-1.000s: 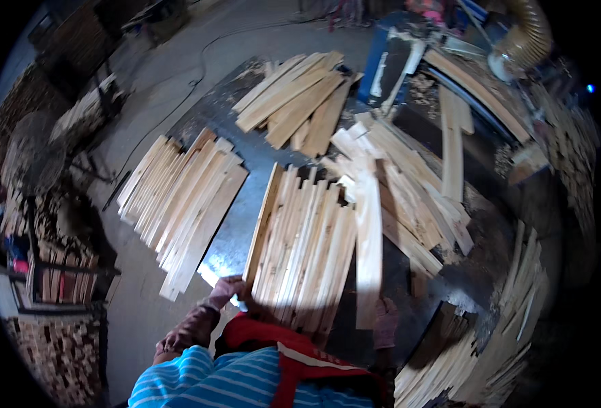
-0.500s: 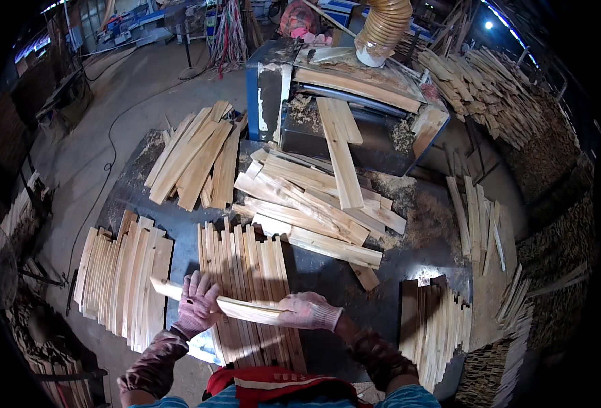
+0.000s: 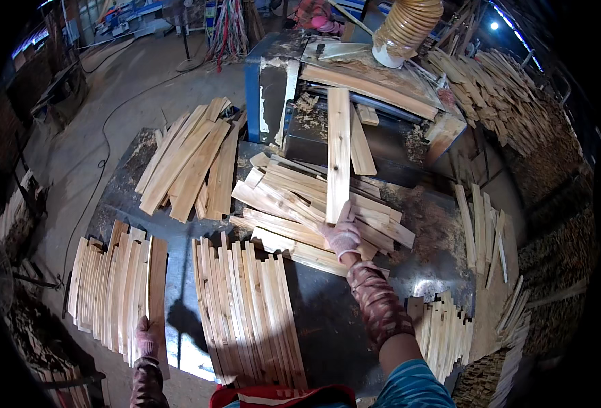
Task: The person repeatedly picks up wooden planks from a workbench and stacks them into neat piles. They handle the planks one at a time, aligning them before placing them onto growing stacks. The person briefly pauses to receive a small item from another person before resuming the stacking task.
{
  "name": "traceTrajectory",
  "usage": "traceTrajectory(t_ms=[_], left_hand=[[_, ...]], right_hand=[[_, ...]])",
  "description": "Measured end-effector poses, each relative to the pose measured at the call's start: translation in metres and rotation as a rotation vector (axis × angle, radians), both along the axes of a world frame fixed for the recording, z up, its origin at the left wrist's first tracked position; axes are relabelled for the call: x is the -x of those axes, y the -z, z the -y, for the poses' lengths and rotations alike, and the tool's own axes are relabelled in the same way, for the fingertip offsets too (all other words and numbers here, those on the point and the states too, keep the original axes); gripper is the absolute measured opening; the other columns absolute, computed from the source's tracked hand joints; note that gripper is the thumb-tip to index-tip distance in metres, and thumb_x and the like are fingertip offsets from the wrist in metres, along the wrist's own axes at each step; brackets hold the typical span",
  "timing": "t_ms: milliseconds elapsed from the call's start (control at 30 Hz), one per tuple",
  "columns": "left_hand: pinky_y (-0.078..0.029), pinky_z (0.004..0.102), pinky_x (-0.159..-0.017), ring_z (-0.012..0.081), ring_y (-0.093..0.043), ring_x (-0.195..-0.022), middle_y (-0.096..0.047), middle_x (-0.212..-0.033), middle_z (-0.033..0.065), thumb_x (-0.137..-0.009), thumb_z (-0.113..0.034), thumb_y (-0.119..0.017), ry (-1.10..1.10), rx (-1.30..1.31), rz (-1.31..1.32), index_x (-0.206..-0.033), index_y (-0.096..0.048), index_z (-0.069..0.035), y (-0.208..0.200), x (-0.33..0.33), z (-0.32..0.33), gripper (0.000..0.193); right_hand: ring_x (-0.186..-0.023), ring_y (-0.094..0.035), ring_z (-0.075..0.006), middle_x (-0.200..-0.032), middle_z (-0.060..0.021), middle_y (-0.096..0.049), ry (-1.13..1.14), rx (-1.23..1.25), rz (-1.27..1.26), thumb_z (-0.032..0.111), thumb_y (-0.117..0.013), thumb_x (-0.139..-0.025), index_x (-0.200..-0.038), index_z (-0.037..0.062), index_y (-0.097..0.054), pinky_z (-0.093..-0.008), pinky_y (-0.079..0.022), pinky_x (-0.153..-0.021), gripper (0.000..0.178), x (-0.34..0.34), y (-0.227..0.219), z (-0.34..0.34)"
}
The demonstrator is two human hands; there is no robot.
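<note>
My right hand (image 3: 342,233), in a worn pinkish work glove, is closed on the near end of a flat wooden board (image 3: 338,156). That board reaches away to the front of the planer-like machine (image 3: 368,88), over a loose pile of boards (image 3: 293,211). My left hand (image 3: 147,338), gloved too, grips the near part of another wooden board (image 3: 156,279) at the right side of the left row of slats (image 3: 113,285). Between my arms lies a middle row of slats (image 3: 246,306), set side by side. Part of the left hand's fingers is hidden.
A fanned pile of boards (image 3: 188,163) lies at the table's far left. More slats (image 3: 443,326) stand at the right, near my right forearm. A ribbed yellow hose (image 3: 409,27) rises from the machine. Stacked wood (image 3: 504,95) fills the far right, and a cable (image 3: 106,136) crosses the floor.
The board held across the middle row has gone with my left hand to the left row. My right hand has let go of it, reached forward and taken hold of a board at the machine.
</note>
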State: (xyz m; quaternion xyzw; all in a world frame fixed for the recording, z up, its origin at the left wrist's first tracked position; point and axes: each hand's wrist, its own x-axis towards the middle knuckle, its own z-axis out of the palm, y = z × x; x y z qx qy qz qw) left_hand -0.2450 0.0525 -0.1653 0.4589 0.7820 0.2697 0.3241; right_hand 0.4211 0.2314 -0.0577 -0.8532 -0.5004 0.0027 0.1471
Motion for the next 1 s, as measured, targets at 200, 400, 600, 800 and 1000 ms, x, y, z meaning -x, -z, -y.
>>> traceTrajectory(t_ms=[200,400,600,800,1000], left_hand=[[-0.051,0.0444,-0.09,0.038,-0.066,-0.104,-0.07,-0.105,0.0221,-0.086,-0.039,-0.062,-0.063,0.448,-0.272,-0.111,-0.07,-0.006,-0.074,-0.041,-0.012,0.042],[-0.049,0.0466,-0.092,0.0377,-0.061,-0.109,-0.065,-0.112,0.0147,-0.079,-0.023,-0.067,0.009,0.262,-0.471,-0.116,-0.064,-0.015,-0.032,-0.068,0.023,0.037],[-0.035,0.0513,-0.106,0.037,-0.046,-0.126,-0.053,-0.13,0.0147,-0.069,-0.019,-0.077,-0.057,0.096,-0.551,-0.134,-0.047,-0.015,-0.029,-0.107,0.085,0.072],[-0.037,0.0499,-0.105,0.0359,-0.049,-0.121,-0.054,-0.124,0.0149,-0.067,-0.027,-0.08,-0.1,0.071,-0.567,-0.133,-0.047,-0.011,-0.016,-0.098,0.11,0.076],[-0.045,0.0484,-0.091,0.0369,-0.057,-0.106,-0.061,-0.108,0.0144,-0.081,-0.028,-0.069,0.042,0.146,-0.457,-0.112,-0.053,-0.012,-0.017,-0.064,0.112,0.038]], right_hand=[[-0.098,-0.062,-0.0238,-0.111,-0.011,-0.065,-0.042,-0.336,-0.661,0.02,-0.07,-0.083,-0.124,0.0022,-0.055,-0.0373,-0.05,-0.085,0.048,-0.034,0.052,0.019],[-0.095,-0.06,-0.0207,-0.109,-0.0115,-0.065,0.099,-0.455,-1.5,0.017,-0.058,-0.094,-0.116,-0.006,-0.063,-0.0354,-0.048,-0.086,0.032,0.0,0.041,0.082],[-0.097,-0.061,-0.0289,-0.109,-0.0166,-0.065,0.349,-0.27,-1.095,0.035,-0.047,-0.099,-0.119,-0.0052,-0.063,-0.0394,-0.049,-0.088,0.048,0.009,0.062,0.24],[-0.089,-0.064,-0.0294,-0.099,-0.0162,-0.067,0.607,-0.098,-1.464,0.035,-0.047,-0.099,-0.114,-0.0038,-0.064,-0.0409,-0.052,-0.08,0.045,0.067,0.058,0.359],[-0.083,-0.066,-0.0283,-0.089,-0.0146,-0.067,0.451,0.321,-1.718,0.033,-0.048,-0.098,-0.108,-0.0026,-0.065,-0.043,-0.054,-0.074,0.041,0.071,0.099,0.42]])
